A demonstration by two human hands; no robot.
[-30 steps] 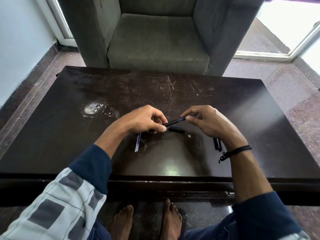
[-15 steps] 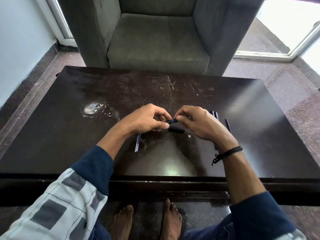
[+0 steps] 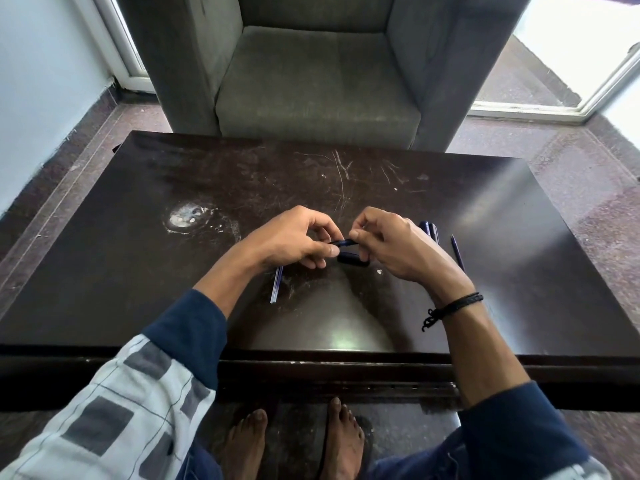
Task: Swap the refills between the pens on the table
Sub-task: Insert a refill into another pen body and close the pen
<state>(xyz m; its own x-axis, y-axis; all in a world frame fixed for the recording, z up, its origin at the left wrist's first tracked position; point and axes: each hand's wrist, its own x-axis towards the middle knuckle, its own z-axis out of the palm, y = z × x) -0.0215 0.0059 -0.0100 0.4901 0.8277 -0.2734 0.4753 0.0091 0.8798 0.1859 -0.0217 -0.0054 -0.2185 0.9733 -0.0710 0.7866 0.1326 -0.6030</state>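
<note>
My left hand (image 3: 294, 239) and my right hand (image 3: 398, 245) meet over the middle of the dark table (image 3: 138, 271). Both pinch a dark blue pen barrel (image 3: 343, 242), of which only a short stretch shows between the fingertips. A black pen cap (image 3: 351, 258) lies on the table just below it. A thin blue refill (image 3: 276, 285) lies under my left hand and points toward me. Behind my right hand lies another dark pen part (image 3: 429, 231). A second thin refill (image 3: 458, 251) rests farther right.
A grey armchair (image 3: 318, 81) stands just beyond the table's far edge. A white smudge (image 3: 185, 216) marks the tabletop at the left. My bare feet (image 3: 294, 441) are on the floor under the near edge. A bright doorway (image 3: 571, 57) is at the right.
My right hand has slid left along the pen toward my left hand, so less of the barrel shows. The pen part and refill at the right came into view.
</note>
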